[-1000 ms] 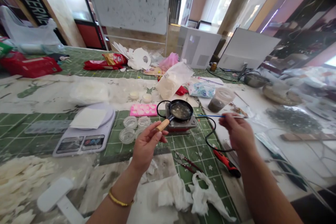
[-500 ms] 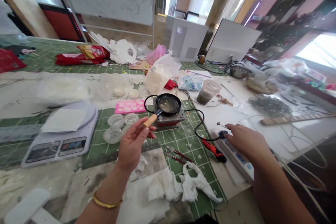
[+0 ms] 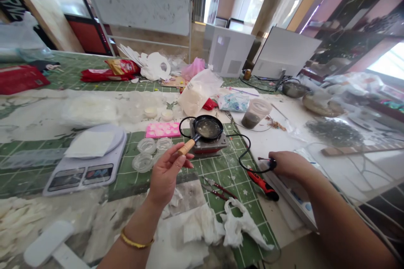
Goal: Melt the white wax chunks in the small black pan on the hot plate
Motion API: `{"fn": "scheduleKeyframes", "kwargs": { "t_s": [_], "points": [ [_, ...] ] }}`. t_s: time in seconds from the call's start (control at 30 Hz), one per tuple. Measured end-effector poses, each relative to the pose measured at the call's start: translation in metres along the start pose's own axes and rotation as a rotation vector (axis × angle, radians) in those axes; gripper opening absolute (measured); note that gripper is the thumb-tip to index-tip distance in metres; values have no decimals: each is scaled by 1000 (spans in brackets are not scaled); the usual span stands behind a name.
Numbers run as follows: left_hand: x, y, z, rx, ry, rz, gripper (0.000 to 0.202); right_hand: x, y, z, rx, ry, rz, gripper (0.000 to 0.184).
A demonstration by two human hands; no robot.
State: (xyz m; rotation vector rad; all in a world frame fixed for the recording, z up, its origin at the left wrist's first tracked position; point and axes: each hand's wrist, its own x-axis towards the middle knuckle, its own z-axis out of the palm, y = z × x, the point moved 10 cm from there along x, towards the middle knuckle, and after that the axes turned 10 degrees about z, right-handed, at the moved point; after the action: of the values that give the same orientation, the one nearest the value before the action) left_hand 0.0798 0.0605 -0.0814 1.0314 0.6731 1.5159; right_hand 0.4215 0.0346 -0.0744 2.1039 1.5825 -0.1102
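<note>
A small black frying pan (image 3: 208,127) with clear liquid and some pale bits in it rests on a compact hot plate (image 3: 210,147). My left hand (image 3: 168,172) is closed round the end of its wooden handle (image 3: 187,147). On the right, my right hand (image 3: 288,166) grips a black plug (image 3: 271,164), from which the black cord (image 3: 244,153) runs to the hot plate. The plug's metal prongs seem to show, pointing left. Beneath that hand lies a white power strip (image 3: 299,199), partly hidden by the hand and forearm.
Left of the pan are a pink mould (image 3: 162,130), several clear cups (image 3: 142,162) and a kitchen scale (image 3: 88,159). A red-handled tool (image 3: 263,185), pliers (image 3: 217,189) and crumpled tissue (image 3: 202,225) lie in front. A plastic cup of dark contents (image 3: 254,113) stands behind the cord.
My right hand has drawn the plug up and away from the power strip. My left hand keeps its hold on the pan handle. The whole view has shifted slightly.
</note>
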Motion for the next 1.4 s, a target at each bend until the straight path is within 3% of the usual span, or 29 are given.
{"fn": "scheduleKeyframes", "kwargs": {
  "t_s": [0.23, 0.93, 1.0, 1.07, 1.13, 1.23, 1.3, 1.33, 1.4],
  "points": [
    [0, 0, 0, 3, -1, -2, 35, 0, -5, 0, -1, 11, -13, 29],
    [0, -1, -1, -7, 0, -6, 35, 0, 7, 0, 21, 12, 1, 24],
    [0, -2, -1, -4, 0, -8, 35, -6, 4, -12, 34, 58, -24, 25],
    [1, -2, -1, 2, -3, -8, 35, -19, -1, -37, 106, 184, -42, 29],
    [1, -1, -1, 7, -2, -5, 35, -38, -11, -73, 265, 372, -63, 31],
    [1, 0, 0, 9, -2, -1, 34, -76, -28, -131, 705, 697, -196, 35],
    [0, 0, 0, 5, -2, -1, 34, -94, -39, -158, 886, 881, -273, 37],
    [0, 1, 0, 2, -2, -1, 34, -95, -42, -166, 932, 932, -242, 39],
    [0, 1, 0, 0, -5, -2, 34, -83, -53, -172, 1016, 888, -209, 41]
  ]
}}
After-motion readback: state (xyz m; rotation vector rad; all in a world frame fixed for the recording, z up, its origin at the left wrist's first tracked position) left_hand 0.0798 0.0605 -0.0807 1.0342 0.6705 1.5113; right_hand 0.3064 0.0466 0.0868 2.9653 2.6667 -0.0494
